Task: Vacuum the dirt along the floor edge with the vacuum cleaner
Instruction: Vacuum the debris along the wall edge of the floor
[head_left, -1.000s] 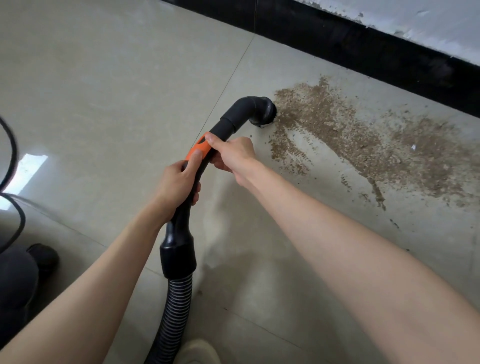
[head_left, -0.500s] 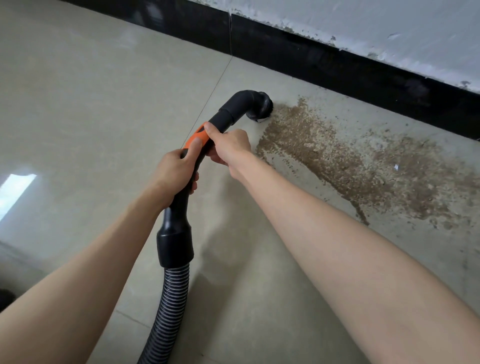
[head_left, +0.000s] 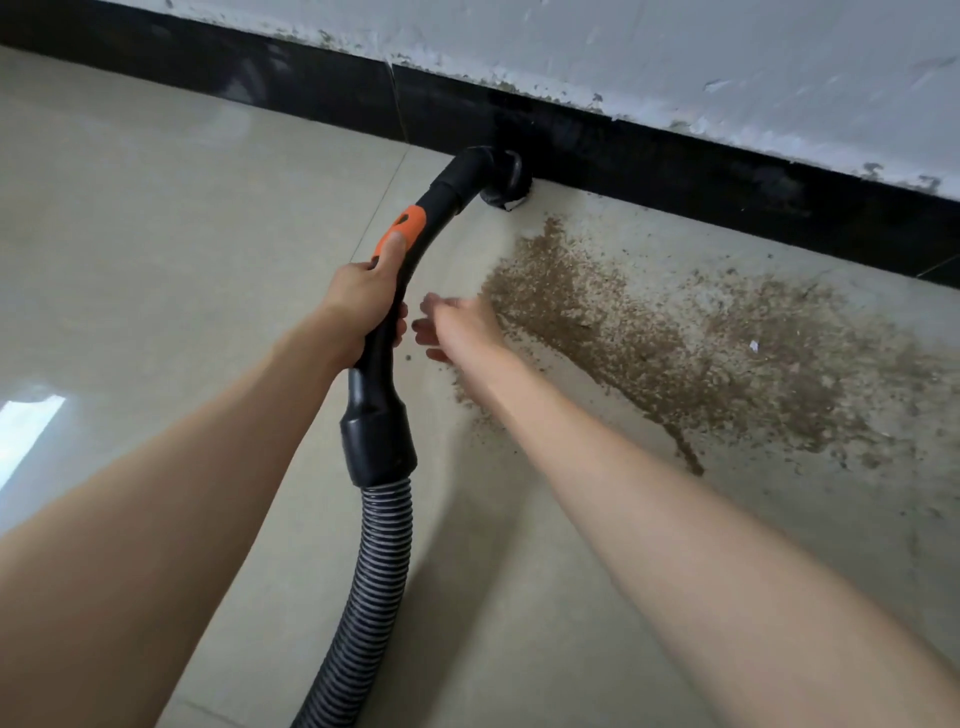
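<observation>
Black curved plastic vacuum nozzle (head_left: 501, 179) touches the black skirting board (head_left: 675, 166); brown dirt patch (head_left: 675, 338) lies beside it. Left hand (head_left: 363, 301) grips the black vacuum handle (head_left: 410, 249); right hand (head_left: 457, 325) released, fingers relaxed.

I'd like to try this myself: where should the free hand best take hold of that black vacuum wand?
Probably on the bare curved tube just right of the orange switch, coming from the right, where the right hand hovers open. The left hand already grips the section below, and the nozzle sits at the black skirting.

1 vacuum hose (head_left: 382, 561), 1 orange slider (head_left: 402, 235), 1 dirt patch (head_left: 675, 343), 2 hands: left hand (head_left: 363, 301), right hand (head_left: 457, 327)
</observation>
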